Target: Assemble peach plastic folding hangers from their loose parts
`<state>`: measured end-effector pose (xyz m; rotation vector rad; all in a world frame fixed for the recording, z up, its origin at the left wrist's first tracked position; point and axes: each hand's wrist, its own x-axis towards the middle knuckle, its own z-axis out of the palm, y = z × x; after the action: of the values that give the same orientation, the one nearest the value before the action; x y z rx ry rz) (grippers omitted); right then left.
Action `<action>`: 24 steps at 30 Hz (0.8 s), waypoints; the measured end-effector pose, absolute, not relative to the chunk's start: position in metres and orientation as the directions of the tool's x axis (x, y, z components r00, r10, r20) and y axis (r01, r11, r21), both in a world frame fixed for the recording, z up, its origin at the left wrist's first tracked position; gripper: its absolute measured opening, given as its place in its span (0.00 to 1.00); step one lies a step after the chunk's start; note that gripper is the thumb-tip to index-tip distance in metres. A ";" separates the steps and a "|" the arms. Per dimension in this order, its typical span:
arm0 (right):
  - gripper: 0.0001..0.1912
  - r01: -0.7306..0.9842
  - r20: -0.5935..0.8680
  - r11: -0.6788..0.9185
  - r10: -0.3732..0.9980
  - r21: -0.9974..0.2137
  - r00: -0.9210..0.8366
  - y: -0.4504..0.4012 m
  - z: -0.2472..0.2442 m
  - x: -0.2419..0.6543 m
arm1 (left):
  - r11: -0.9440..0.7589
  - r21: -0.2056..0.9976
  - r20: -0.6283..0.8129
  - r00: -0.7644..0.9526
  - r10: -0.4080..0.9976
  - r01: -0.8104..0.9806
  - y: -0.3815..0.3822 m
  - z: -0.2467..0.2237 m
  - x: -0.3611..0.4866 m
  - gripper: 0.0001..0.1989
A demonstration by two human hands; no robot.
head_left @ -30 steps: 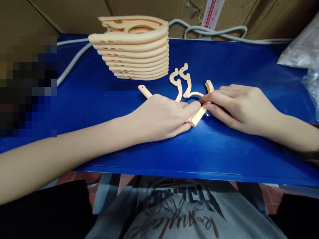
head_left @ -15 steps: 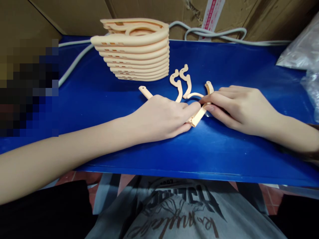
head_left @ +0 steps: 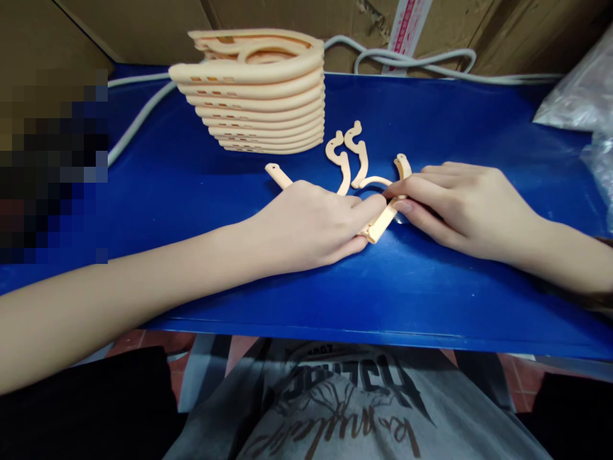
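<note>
My left hand (head_left: 320, 223) is closed around a cream plastic piece, one arm of what looks like a folding clothes hanger (head_left: 382, 222); its holed end (head_left: 278, 174) sticks out behind my knuckles. My right hand (head_left: 460, 204) pinches the same hanger near its upper part, thumb and fingers pressed together. A holed curved end (head_left: 401, 165) rises beside my right fingertips. Just beyond the hands lie two cream hanger hooks (head_left: 339, 153), side by side on the blue table. My fingers hide where the pieces meet.
A tall stack of cream hangers (head_left: 253, 96) stands at the back left of the blue table (head_left: 297, 297). White cable (head_left: 416, 62) runs along the cardboard at the back. A clear plastic bag (head_left: 575, 96) lies at the far right. The table's front edge is near my body.
Both hands keep their grip on the hanger in nearly the same place. The view has shifted very slightly; nothing else has visibly moved.
</note>
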<state>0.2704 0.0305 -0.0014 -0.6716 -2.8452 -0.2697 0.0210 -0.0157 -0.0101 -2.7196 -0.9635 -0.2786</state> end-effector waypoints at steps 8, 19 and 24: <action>0.23 0.456 0.255 0.880 0.415 0.132 -0.874 0.031 -0.001 0.269 | -0.743 -0.163 0.114 0.760 0.640 0.650 -0.016 0.000 0.024 0.13; 0.22 0.488 0.235 0.867 0.456 0.099 -0.858 0.031 -0.002 0.269 | -0.741 -0.179 0.100 0.761 0.641 0.647 -0.015 -0.001 0.024 0.18; 0.20 0.451 0.262 0.887 0.413 0.100 -0.872 0.032 -0.002 0.270 | -0.750 -0.149 0.129 0.765 0.631 0.644 -0.015 -0.001 0.024 0.16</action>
<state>0.2701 0.0320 -0.0023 -0.6557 -2.8219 -0.2318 0.0241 -0.0152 -0.0009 -2.7757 -1.0122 -0.1050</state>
